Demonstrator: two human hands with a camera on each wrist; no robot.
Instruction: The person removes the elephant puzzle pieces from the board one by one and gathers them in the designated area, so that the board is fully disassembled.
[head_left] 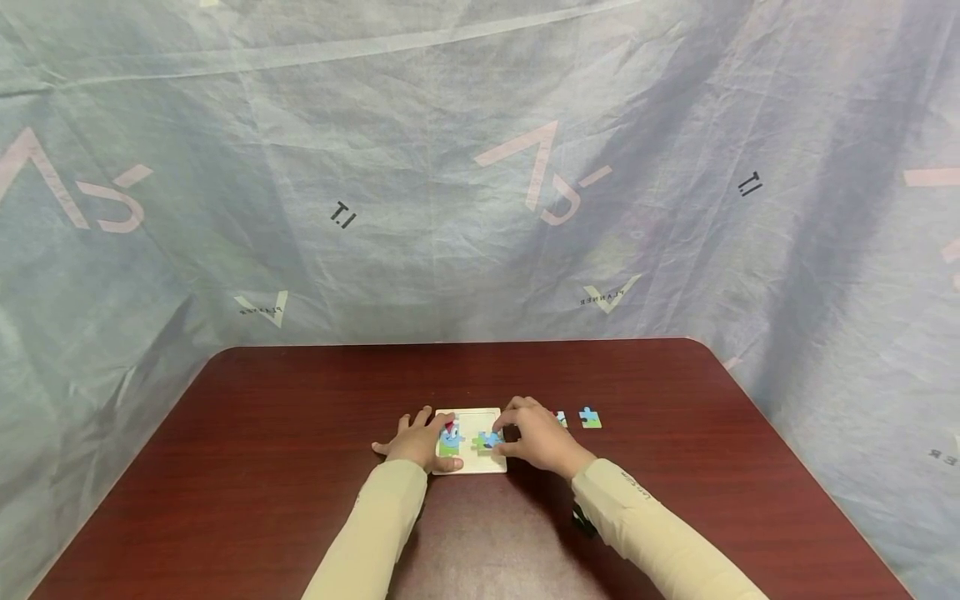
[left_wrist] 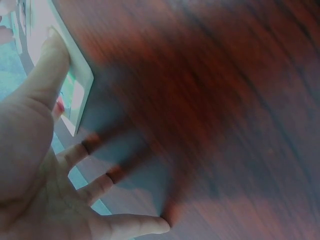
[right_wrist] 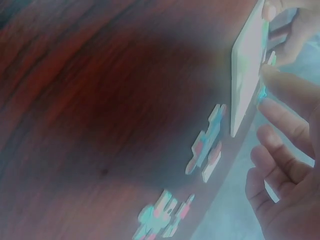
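A pale, shallow puzzle tray (head_left: 471,466) lies on the table between both hands. My left hand (head_left: 416,442) is spread at its left side, the thumb (left_wrist: 54,52) resting on the tray and the other fingers fanned out. Near that thumb and index finger, a blue and green jigsaw piece (head_left: 449,447) with a red detail sits along the tray's left side. Over the right half, my right hand (head_left: 534,439) pinches a blue and green jigsaw piece (head_left: 486,442) between thumb and index finger. In the right wrist view, its other fingers (right_wrist: 280,155) are bent and hold nothing.
To the right of the tray lie loose jigsaw pieces: one (head_left: 589,418) in plain sight and another (head_left: 561,418) partly behind the right hand. Several loose pieces (right_wrist: 156,216) show in the right wrist view. A printed grey cloth (head_left: 420,275) hangs behind the dark red table (head_left: 300,392).
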